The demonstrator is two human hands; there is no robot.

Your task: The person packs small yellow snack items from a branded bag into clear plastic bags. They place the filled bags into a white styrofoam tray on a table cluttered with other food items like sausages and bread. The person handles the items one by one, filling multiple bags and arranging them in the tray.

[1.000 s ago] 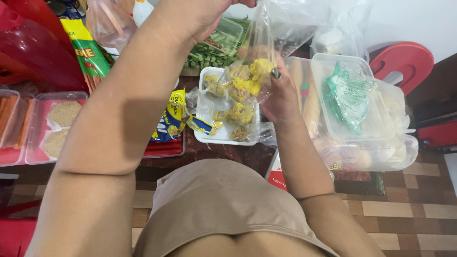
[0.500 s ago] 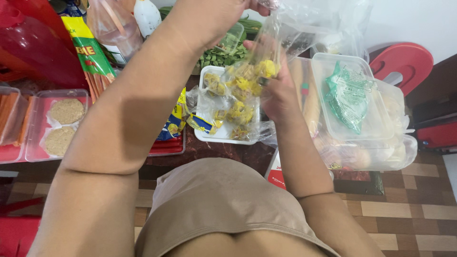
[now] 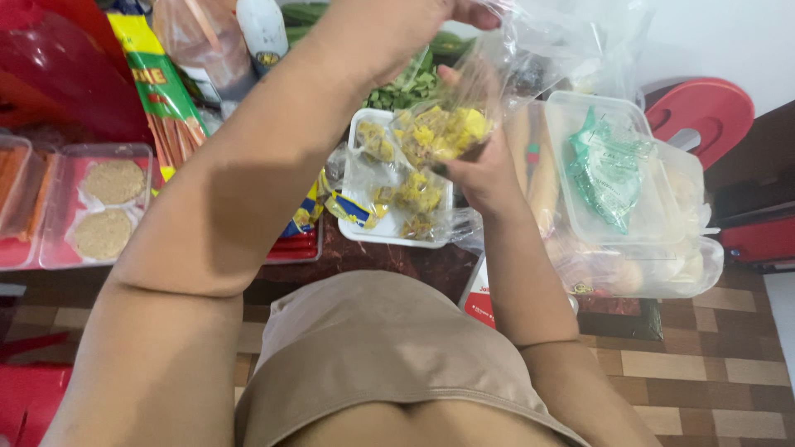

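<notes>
Brown-tiled floor below; dark surface crowded with food packs. White wall at upper right of the white tray, red plastic stool beside it.

Landmark: white tray, centre of the surface.

Counts: two round breaded patties in one clear pack, far left of the tray. One red bag beyond them. One green-and-yellow packet up-left of the tray. One white bottle behind it. Two stacked clear lidded boxes right of the tray; the upper holds a green-printed sachet.

Containers: tray holds small yellow-wrapped cubes under a loose film. Green leafy vegetables lie just behind the tray.

Hands: clear plastic bag of yellow cubes is held above the tray. Right hand cups it from beneath, grip closed around the filled bottom. Left hand is at the bag's top edge, grip pinching the plastic.
</notes>
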